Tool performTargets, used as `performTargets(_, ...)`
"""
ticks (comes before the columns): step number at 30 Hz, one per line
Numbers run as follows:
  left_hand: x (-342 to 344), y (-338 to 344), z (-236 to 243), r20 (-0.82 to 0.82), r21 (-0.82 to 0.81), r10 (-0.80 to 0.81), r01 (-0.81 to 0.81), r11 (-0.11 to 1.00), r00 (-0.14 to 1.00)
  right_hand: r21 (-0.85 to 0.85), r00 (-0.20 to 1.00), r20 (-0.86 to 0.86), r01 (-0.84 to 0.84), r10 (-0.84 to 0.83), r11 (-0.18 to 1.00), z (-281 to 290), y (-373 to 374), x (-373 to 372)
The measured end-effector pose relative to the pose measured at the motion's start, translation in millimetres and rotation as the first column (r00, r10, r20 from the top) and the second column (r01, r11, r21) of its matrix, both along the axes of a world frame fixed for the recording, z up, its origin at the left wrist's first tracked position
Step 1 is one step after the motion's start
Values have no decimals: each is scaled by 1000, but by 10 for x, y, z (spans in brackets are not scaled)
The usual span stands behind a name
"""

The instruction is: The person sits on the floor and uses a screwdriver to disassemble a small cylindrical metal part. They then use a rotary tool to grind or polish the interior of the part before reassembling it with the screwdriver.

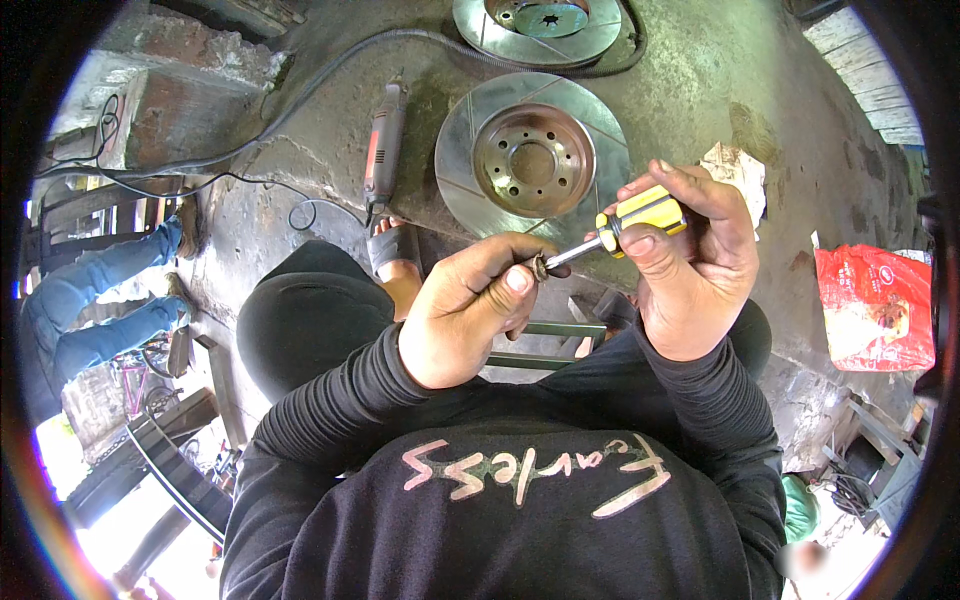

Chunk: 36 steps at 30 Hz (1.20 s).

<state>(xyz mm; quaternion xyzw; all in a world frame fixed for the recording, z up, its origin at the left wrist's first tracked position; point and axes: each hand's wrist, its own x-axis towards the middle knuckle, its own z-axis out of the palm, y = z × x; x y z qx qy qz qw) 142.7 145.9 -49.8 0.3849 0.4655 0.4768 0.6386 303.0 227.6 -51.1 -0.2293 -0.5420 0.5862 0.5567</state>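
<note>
In the head view my right hand [700,280] grips a screwdriver [645,213] by its yellow and black handle, holding it up at a slant. Its shaft reaches left to a small dark metal part [540,266], pinched between the thumb and fingers of my left hand [468,312]; the exact shape of the part is too small to make out. Behind both hands a slotted brake disc [470,137] lies flat, with a hub with several holes. A grey and red power tool [380,150] lies to its left, with a cord trailing away.
A second disc [595,25] lies at the top, beside a thick hose [350,55]. A red bag [873,308] is at the right and pale crumpled paper [740,175] by the disc. Another person's jeans-clad legs [95,290] are at the left. A low metal frame [540,330] is between my knees.
</note>
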Motion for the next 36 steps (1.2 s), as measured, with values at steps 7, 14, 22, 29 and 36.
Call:
performTargets(7, -4, -8, -7, 16, -5, 3, -3, 1000, 1000, -59, 1000, -18, 8, -9, 998, -21, -12, -8)
performTargets(14, 5, -14, -11, 135, -26, 50, -47, 999, 990, -28, 999, -47, -27, 26, 999, -44, -16, -16)
performTargets(22, -12, 0, -19, 269, -76, 58, -39, 996, 961, 1, 979, -90, -184, 183, 983, -64, 64, 15)
performTargets(29, -38, 6, -37, 339, -102, 49, -15, 995, 939, -101, 926, -227, -331, 302, 938, -7, 96, -18)
performTargets(36, -55, 39, 10, 387, -147, -2, 63, 987, 922, -114, 814, -380, -512, 439, 851, -80, 198, 15)
